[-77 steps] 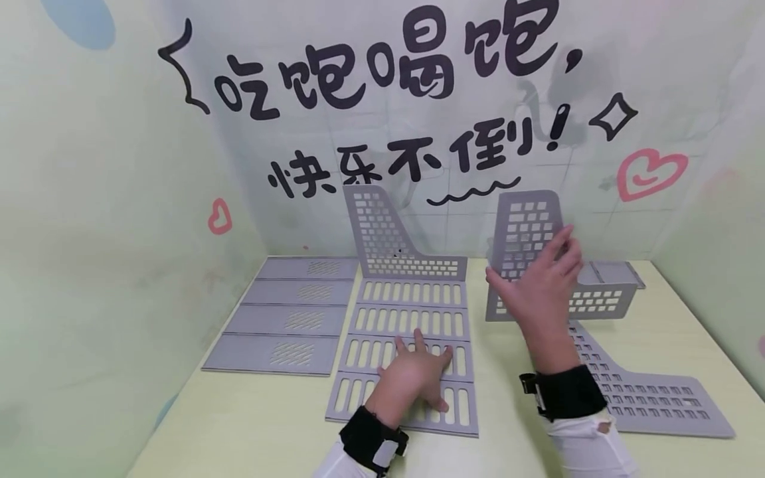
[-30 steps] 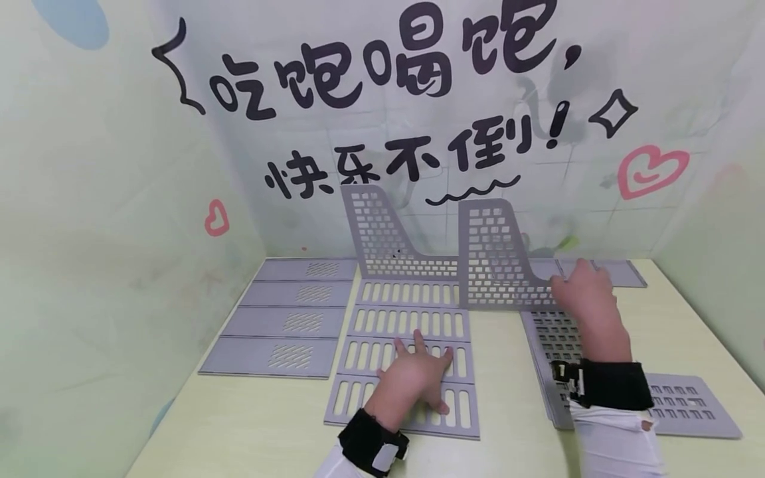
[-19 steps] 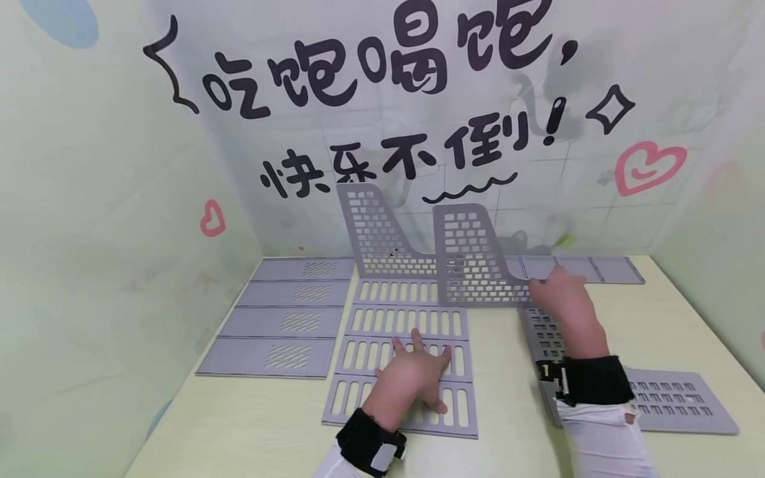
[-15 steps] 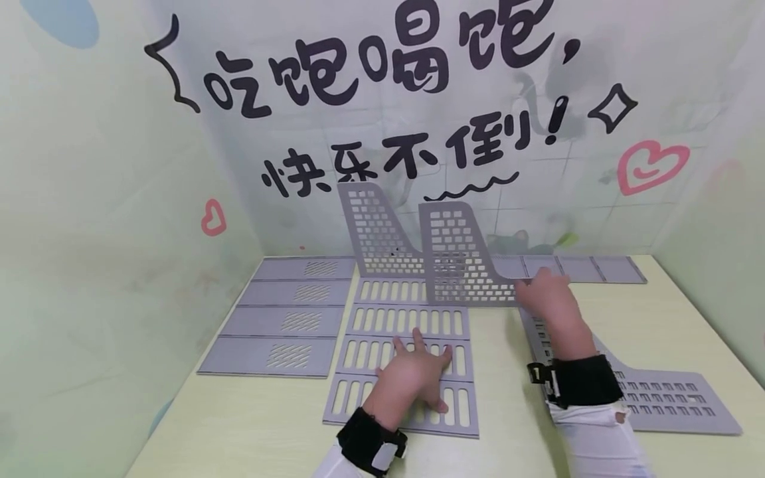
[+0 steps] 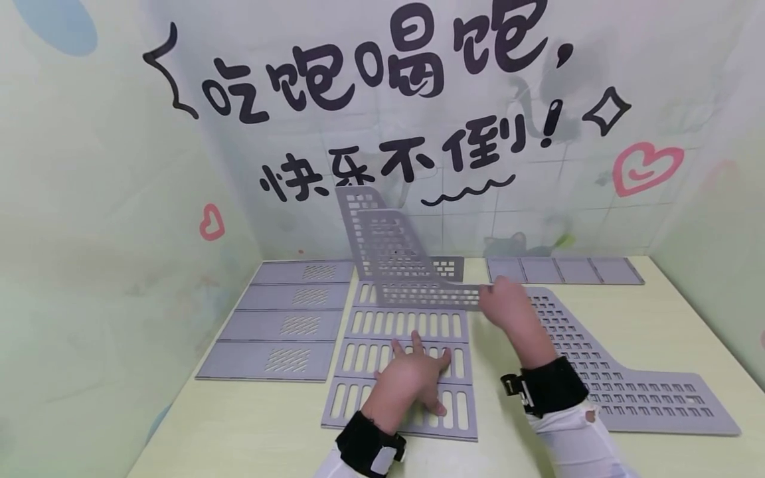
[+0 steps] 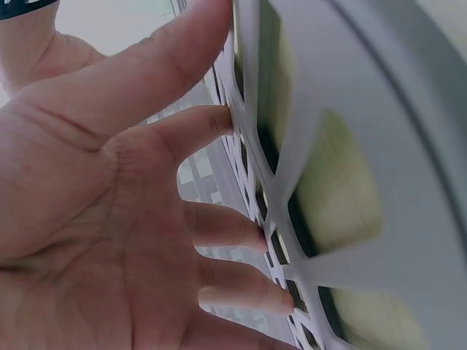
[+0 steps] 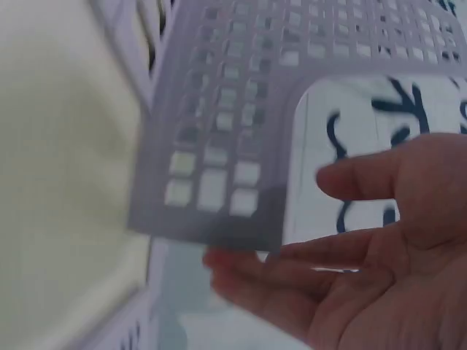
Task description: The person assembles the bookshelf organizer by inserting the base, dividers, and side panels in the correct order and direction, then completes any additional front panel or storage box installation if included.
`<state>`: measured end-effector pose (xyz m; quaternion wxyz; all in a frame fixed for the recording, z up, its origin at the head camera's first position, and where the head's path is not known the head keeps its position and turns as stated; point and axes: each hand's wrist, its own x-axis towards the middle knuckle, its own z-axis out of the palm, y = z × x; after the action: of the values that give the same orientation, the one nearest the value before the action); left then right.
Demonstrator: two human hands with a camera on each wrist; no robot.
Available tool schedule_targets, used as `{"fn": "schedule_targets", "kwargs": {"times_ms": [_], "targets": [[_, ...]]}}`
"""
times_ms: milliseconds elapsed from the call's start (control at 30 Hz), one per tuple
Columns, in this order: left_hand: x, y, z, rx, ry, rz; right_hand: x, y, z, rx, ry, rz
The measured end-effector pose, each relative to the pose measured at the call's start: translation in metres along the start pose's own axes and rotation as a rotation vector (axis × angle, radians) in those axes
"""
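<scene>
My left hand (image 5: 412,378) lies with spread, fairly straight fingers on the grey slotted panel (image 5: 409,293), which rests on the table. In the left wrist view the fingertips (image 6: 281,297) press against its slats. A grey L-shaped side panel (image 7: 219,131), perforated with small rectangles, stands upright over the slotted panel. My right hand (image 5: 508,302) is at its low right end. The right wrist view shows fingers (image 7: 270,295) against that end edge and the thumb (image 7: 350,179) apart from it. Behind stands a matching upright side panel (image 5: 451,267), partly hidden.
A flat grey panel (image 5: 257,325) in sections with slanted slots lies at the left. Another flat L-shaped side panel (image 5: 651,415) lies at the right. A narrow sectioned panel (image 5: 564,269) lies at the back right. A printed wall hanging (image 5: 442,226) borders the table.
My right hand has moved left with the upright side panel, first tilted over the right, which now overlaps the rear one. It moved from the panel's tall part to its low end. My left hand stayed.
</scene>
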<state>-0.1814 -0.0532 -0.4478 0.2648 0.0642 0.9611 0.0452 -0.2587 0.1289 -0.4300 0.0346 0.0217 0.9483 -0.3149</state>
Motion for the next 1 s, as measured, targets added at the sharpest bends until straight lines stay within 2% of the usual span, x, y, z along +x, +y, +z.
{"fn": "schedule_targets", "kwargs": {"times_ms": [167,233,400,600,700,833,1000], "targets": [[0.000,0.001,0.000,-0.015,0.006,0.007,-0.002,-0.020,0.027,-0.062,0.093,-0.099],[0.000,0.001,0.000,-0.021,0.006,0.008,-0.002,-0.024,0.032,-0.035,0.096,-0.115],[0.000,0.002,-0.001,-0.029,0.007,0.005,0.001,-0.025,0.033,0.134,0.041,-0.096],[0.002,-0.002,0.001,-0.039,0.013,0.003,0.007,-0.018,0.031,0.461,-0.083,-0.026],[0.002,-0.004,0.002,-0.044,0.007,0.000,0.005,-0.015,0.028,0.566,-0.140,0.003],[0.002,-0.005,0.001,-0.021,-0.004,0.008,0.001,-0.012,0.020,0.557,-0.210,-0.030],[0.003,-0.003,-0.002,-0.015,-0.015,0.014,-0.008,-0.006,0.001,0.423,-0.287,-0.101]]}}
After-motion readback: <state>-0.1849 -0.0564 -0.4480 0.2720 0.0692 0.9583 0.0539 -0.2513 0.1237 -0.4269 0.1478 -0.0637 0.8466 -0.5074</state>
